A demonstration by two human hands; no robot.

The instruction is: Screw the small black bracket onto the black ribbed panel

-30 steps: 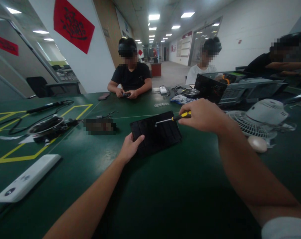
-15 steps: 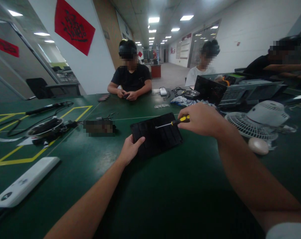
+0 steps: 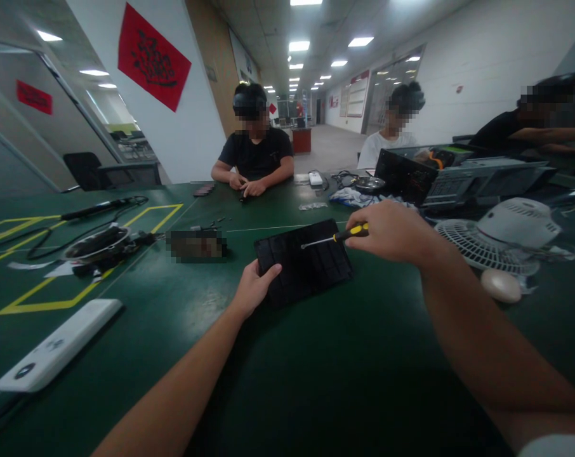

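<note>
A flat black rectangular panel (image 3: 311, 273) is tilted above the green table (image 3: 306, 381), its details too dark to make out. My left hand (image 3: 256, 289) grips the panel's left edge, thumb on top and the other fingers hidden underneath. In my right hand (image 3: 387, 235) is a screwdriver (image 3: 351, 233) with a yellow and black handle, the fingers wrapped round it. Its metal shaft points left across the panel; whether the tip touches the surface I cannot tell.
A white power strip or similar bar (image 3: 59, 346) lies at left, near a coil of black cables (image 3: 99, 244). On the right are a white fan part (image 3: 511, 231), a pale rounded object (image 3: 501, 285) and an opened computer case (image 3: 487, 181). Across the table sits a person (image 3: 256, 152).
The whole view has shifted slightly, so everything appears a little further right and down. My hands keep the same hold on the panel and screwdriver.
</note>
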